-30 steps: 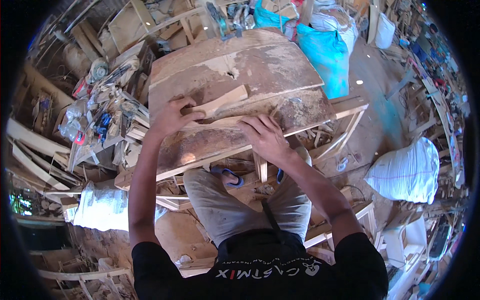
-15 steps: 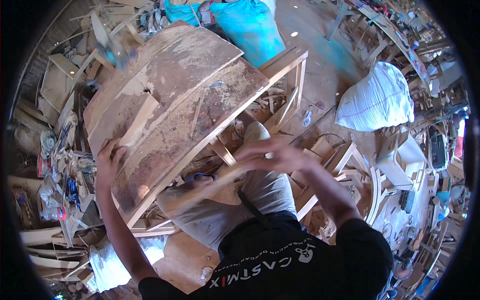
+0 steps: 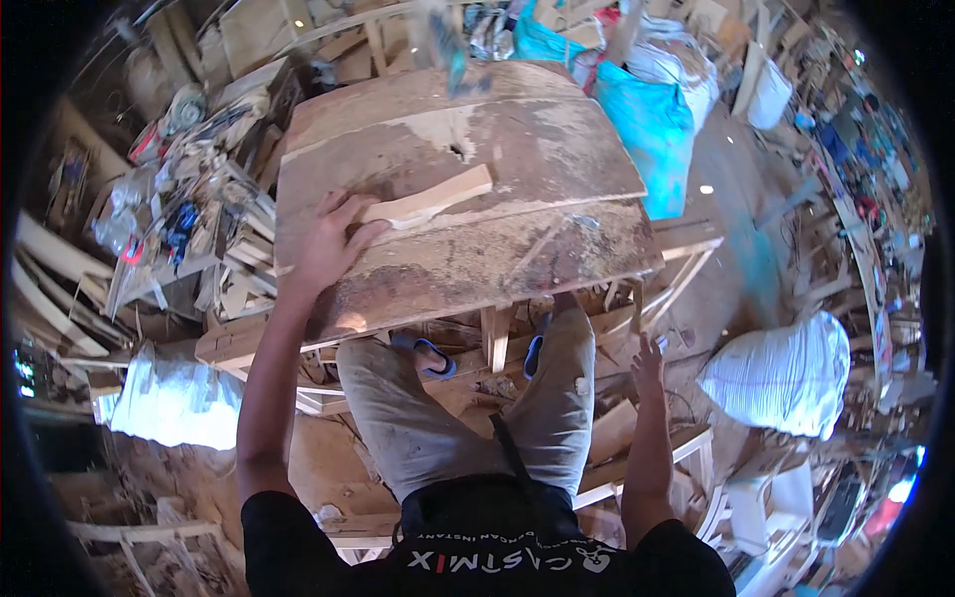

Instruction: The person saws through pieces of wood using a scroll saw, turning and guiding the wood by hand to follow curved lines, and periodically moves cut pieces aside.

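On the worn wooden bench top (image 3: 338,264), my left hand (image 3: 336,237) grips the left end of a short, pale piece of wood (image 3: 443,197). The piece lies flat and slants up to the right, its far end free. My right hand (image 3: 649,366) is off the bench's near right corner, low beside my right knee. Its fingers are closed around what looks like a narrow wooden strip (image 3: 637,306), seen nearly end-on. How the fingers wrap it is partly hidden.
Blue sacks (image 3: 652,134) stand behind the bench's right side. A white sack (image 3: 786,373) sits on the floor at right, near a pale plastic stool (image 3: 766,507). Wood scraps and rags (image 3: 214,139) pile up at left. A small hole (image 3: 457,151) marks the bench top.
My view has turned, so the bench now sits squarer ahead. My right hand has swung outward to the right with the wooden strip. My left hand stays on the pale piece.
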`<action>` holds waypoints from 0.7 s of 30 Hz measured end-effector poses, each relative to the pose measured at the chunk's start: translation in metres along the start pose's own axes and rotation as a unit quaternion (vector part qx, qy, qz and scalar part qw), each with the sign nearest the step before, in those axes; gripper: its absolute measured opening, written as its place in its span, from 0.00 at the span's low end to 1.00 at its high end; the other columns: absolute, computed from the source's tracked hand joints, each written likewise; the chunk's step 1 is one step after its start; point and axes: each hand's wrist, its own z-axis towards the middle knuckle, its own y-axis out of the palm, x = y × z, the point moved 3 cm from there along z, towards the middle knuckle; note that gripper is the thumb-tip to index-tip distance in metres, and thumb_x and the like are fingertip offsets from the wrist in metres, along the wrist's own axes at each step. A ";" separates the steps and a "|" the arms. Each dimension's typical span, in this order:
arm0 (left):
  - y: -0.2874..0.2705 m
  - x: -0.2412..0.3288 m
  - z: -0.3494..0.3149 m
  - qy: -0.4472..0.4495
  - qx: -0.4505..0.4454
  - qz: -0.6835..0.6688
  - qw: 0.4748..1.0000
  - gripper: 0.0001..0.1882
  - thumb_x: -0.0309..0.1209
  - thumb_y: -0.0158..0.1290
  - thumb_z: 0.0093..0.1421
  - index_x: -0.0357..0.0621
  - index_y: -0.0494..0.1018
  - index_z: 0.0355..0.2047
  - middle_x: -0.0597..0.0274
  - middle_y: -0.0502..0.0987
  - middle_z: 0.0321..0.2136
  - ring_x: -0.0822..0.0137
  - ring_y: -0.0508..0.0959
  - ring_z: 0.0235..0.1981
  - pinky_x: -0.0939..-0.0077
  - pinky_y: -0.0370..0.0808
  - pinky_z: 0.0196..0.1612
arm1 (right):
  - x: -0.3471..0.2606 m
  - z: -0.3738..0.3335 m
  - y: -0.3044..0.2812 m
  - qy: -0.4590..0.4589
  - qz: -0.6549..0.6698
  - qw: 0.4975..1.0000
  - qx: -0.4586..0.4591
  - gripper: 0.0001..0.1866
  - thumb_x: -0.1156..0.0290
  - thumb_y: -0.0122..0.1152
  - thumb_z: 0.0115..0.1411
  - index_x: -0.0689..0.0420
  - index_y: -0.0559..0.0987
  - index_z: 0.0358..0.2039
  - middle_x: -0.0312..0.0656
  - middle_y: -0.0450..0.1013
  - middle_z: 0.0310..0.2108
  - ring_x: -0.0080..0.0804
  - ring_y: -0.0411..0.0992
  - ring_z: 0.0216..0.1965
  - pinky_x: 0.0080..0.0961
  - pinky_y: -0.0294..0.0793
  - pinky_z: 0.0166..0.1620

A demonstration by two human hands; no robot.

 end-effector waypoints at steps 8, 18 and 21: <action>-0.005 -0.022 0.008 -0.009 -0.027 -0.012 1.000 0.24 0.42 0.65 0.65 0.40 0.79 0.55 0.48 0.79 0.45 0.45 0.79 0.48 0.57 0.75 0.53 | -0.217 -0.227 0.118 -0.590 -0.225 0.775 -0.023 0.10 0.70 0.62 0.67 0.60 0.83 0.29 0.44 0.78 0.24 0.38 0.77 0.24 0.38 0.74 0.27; -0.007 -0.069 0.044 0.057 -0.014 -0.012 0.998 0.23 0.42 0.65 0.65 0.40 0.80 0.54 0.51 0.79 0.45 0.48 0.80 0.50 0.58 0.76 0.52 | -0.327 -0.345 0.470 -0.738 -0.261 0.553 -0.286 0.18 0.62 0.54 0.74 0.62 0.79 0.54 0.52 0.77 0.56 0.55 0.78 0.54 0.47 0.78 0.58; -0.016 -0.063 0.054 0.024 -0.063 0.033 0.997 0.22 0.43 0.65 0.65 0.44 0.80 0.54 0.53 0.80 0.47 0.47 0.81 0.51 0.58 0.76 0.52 | -0.336 -0.318 0.510 -0.629 -0.390 0.593 -0.317 0.24 0.59 0.46 0.76 0.66 0.78 0.58 0.58 0.70 0.63 0.56 0.68 0.67 0.50 0.63 0.72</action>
